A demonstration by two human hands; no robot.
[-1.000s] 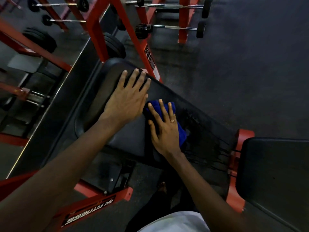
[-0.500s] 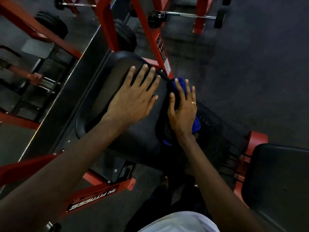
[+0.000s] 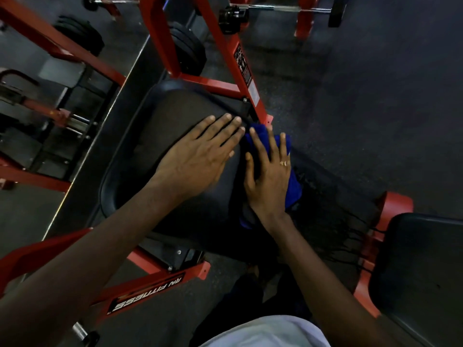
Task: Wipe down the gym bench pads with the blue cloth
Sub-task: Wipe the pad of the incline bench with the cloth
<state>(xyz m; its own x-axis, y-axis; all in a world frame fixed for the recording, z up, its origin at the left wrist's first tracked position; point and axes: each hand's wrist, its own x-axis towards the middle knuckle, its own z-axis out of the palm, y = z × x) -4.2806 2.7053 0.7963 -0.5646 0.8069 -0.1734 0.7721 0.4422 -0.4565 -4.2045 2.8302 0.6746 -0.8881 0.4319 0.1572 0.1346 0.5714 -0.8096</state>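
A long black bench pad runs from upper left to lower right on a red frame. My left hand lies flat on it with straight fingers. Just to its right, my right hand, a ring on one finger, presses the blue cloth flat against the pad near its far edge. The cloth shows past my fingertips and along the outer side of my hand; most of it is hidden under the palm. A second black pad sits at the lower right.
Red frame posts rise just beyond the pad, close to my right fingertips. A barbell lies on the dark floor behind. Weight plates lean by the frame. A mirror wall at the left reflects gym gear. A red base bar crosses below.
My right hand has slid the blue cloth across the pad from its middle toward the far edge by the red post. My left hand has stayed flat on the pad.
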